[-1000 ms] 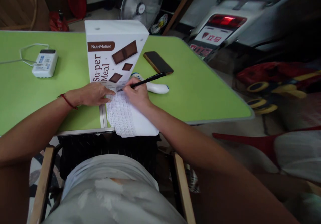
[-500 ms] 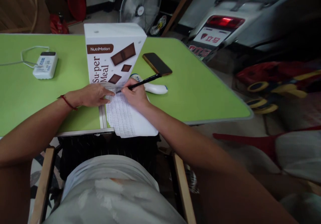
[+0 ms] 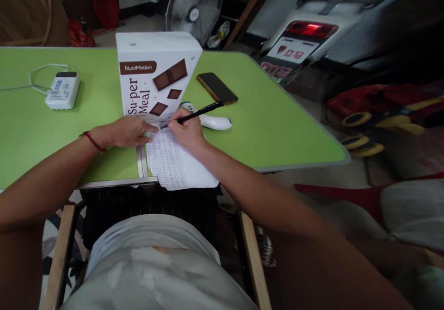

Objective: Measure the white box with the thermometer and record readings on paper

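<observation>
My right hand [image 3: 187,129] grips a black pen [image 3: 197,113], its tip resting on the top of a white sheet of printed paper [image 3: 173,162] that lies on the green table [image 3: 263,120] and overhangs the near edge. My left hand [image 3: 126,132], a red string at its wrist, lies flat with fingertips pressing the paper's upper left corner. Right behind both hands stands a white NutriMotion Super Meal box [image 3: 152,74].
A white thermometer-like device [image 3: 213,121] lies just right of my right hand, a dark phone [image 3: 217,88] behind it. A white charger with cable [image 3: 62,90] sits at far left. Beyond the table stand a fan [image 3: 194,7] and a scooter's rear [image 3: 305,34].
The view shifted slightly downward between the first frame and now. Both hands and the pen stay at the paper's top, with only tiny movement of the pen.
</observation>
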`<state>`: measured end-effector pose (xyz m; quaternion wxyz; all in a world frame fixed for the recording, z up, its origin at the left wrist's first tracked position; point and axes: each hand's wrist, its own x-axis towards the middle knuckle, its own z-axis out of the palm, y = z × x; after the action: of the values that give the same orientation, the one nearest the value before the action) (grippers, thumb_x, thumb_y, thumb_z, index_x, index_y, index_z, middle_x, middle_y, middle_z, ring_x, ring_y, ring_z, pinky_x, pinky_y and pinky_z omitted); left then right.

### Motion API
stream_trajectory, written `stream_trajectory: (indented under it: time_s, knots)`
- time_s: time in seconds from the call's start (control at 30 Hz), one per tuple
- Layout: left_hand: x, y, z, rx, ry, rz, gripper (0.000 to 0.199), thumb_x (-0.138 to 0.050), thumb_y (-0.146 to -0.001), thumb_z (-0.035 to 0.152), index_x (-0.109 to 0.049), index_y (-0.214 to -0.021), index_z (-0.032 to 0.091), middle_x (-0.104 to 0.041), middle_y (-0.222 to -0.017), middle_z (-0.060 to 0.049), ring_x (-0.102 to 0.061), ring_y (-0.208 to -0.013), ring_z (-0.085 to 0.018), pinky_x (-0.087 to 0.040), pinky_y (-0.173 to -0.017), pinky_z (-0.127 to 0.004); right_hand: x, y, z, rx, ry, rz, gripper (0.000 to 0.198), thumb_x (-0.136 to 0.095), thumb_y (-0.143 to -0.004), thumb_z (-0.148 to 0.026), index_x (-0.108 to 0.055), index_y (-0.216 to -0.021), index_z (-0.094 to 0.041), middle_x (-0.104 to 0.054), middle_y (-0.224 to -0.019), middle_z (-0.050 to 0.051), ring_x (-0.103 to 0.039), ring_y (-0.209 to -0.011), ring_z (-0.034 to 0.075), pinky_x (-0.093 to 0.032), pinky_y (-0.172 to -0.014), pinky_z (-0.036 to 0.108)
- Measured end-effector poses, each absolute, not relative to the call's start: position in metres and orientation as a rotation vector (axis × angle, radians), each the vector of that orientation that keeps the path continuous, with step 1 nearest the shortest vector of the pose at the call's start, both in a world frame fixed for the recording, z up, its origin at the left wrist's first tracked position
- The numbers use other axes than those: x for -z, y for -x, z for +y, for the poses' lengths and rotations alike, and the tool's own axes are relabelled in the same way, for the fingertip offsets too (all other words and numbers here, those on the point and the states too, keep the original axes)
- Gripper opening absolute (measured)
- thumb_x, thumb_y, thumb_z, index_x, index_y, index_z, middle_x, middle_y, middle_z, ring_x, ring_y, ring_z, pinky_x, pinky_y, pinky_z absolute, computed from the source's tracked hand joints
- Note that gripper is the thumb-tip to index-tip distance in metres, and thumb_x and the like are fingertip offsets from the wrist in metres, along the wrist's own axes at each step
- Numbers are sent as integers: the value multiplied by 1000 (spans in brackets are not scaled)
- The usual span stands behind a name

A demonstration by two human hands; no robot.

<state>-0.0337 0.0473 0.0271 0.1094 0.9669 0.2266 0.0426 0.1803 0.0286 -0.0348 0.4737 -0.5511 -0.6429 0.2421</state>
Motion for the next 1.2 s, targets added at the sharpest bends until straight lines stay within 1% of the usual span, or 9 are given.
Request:
stream_trajectory:
  time_s: [0.17, 0.27, 0.4, 0.6, 0.83, 1.0, 1.1, 1.2]
  knots:
    - [-28, 34, 46, -88, -2813, 697, 41, -56, -92, 26, -72, -127, 13, -58, -54, 1, -58, -58, -17, -46, -66, -27, 35, -179, 29, -618, 1305, -1535, 29, -62, -76, -12, -41, -63, -25, -42, -60, -6, -48, -63, 14, -43, -64, 32]
    - [-27, 34, 47, -99, -2794, 696, 40, -56, -92, 26, -72, -126, 13, -56, -52, 2, -56, -57, -15, -46, -67, -26, 37, -178, 30, -626, 1283, -1472, 26, -62, -74, -15, -42, -62, -25, -41, -59, -6, -45, -62, 13, -41, -62, 31]
    - [-26, 35, 48, -125, -2788, 683, 38, -58, -92, 25, -72, -125, 13, -52, -50, 3, -53, -53, -15, -45, -64, -26, 38, -177, 31, -628, 1271, -1445, 24, -62, -73, -19, -42, -61, -25, -41, -58, -6, -44, -62, 13, -39, -60, 30]
    - [-28, 33, 46, -102, -2789, 704, 40, -57, -92, 24, -72, -127, 11, -54, -51, 2, -49, -51, -14, -41, -62, -26, 36, -177, 31, -601, 1277, -1422, 21, -58, -71, -16, -42, -60, -24, -41, -58, -6, -43, -60, 12, -40, -60, 30]
    - [-30, 32, 45, -62, -2769, 712, 40, -59, -92, 23, -71, -127, 10, -59, -56, 0, -53, -55, -15, -42, -64, -28, 36, -178, 31, -605, 1265, -1463, 23, -61, -71, -18, -42, -60, -25, -41, -58, -5, -42, -60, 12, -40, -59, 30]
    - [-30, 33, 45, -101, -2768, 702, 39, -59, -91, 23, -72, -126, 11, -55, -53, 3, -51, -53, -15, -42, -63, -27, 36, -177, 30, -586, 1261, -1478, 27, -62, -74, -19, -40, -60, -25, -39, -58, -6, -42, -60, 12, -40, -60, 31]
    - [-28, 34, 47, -108, -2768, 690, 38, -58, -91, 24, -72, -124, 12, -51, -50, 4, -51, -52, -14, -42, -63, -26, 35, -176, 29, -581, 1268, -1437, 23, -59, -72, -18, -41, -59, -25, -40, -58, -5, -41, -60, 12, -39, -60, 30]
    - [-26, 34, 48, -112, -2785, 698, 40, -58, -91, 24, -72, -126, 12, -53, -51, 3, -52, -54, -15, -43, -63, -26, 32, -175, 28, -575, 1287, -1387, 20, -56, -69, -14, -42, -58, -24, -41, -57, -5, -40, -61, 12, -39, -61, 30]
